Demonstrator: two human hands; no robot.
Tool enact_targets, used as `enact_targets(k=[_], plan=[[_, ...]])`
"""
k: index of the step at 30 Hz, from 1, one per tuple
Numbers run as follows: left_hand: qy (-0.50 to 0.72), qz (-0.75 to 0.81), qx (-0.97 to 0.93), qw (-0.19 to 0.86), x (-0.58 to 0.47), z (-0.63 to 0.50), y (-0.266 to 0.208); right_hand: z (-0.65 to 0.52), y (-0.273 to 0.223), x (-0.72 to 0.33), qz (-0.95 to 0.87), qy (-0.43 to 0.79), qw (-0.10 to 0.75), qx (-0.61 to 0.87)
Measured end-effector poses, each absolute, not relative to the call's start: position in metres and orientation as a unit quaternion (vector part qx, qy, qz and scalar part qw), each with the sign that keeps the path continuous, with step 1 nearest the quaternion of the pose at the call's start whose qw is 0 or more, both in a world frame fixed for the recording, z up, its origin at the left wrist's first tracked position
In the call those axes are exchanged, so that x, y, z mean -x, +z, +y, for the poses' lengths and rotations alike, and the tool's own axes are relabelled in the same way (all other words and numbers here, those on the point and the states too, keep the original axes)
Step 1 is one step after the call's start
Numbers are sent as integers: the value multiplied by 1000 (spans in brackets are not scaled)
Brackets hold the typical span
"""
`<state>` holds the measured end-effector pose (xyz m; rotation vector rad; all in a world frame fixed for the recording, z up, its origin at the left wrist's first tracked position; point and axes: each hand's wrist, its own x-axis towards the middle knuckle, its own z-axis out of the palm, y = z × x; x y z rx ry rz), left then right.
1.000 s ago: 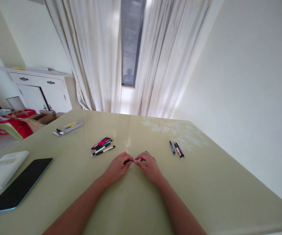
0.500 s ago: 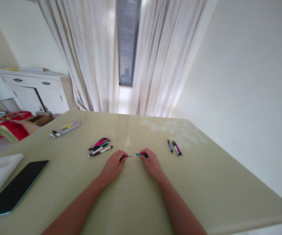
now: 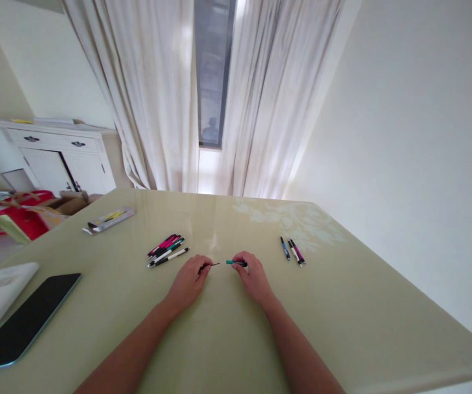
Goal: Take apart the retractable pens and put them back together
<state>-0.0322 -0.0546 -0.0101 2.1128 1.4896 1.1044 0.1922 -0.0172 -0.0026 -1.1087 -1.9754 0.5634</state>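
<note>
Between thumb and fingers, my left hand pinches a dark pen part with a thin refill sticking out to the right. Facing it across a small gap, my right hand grips a teal pen barrel with a black end. The refill tip and the barrel point toward each other, apart. Left of my left hand lies a pile of pens in pink, black, teal and white. Off to the right of my right hand are a blue pen, a white-and-black pen and a purple pen.
On the pale green table, a black tablet and a white device lie at the left. An opened pen box rests near the far left edge. Beyond stand a white cabinet and red bags.
Slightly more of the teal barrel shows at my right hand's fingers. Both hands otherwise keep nearly the same place and hold, while the whole view has shifted slightly.
</note>
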Motion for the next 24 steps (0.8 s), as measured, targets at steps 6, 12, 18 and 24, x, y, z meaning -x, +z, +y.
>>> enact_targets(k=[6,12,18,24], plan=[[381,485,-768,176,30,-56,-11,-26,-3,-182,-821,219,349,394],[383,500,-748,208,30,-56,-16,-29,-3,-181,-819,245,355,379],[397,484,-753,202,33,-58,-12,-30,0,-182,-804,288,349,384],[435,451,-758,181,31,-60,-4,-31,0,-182,-808,319,332,368]])
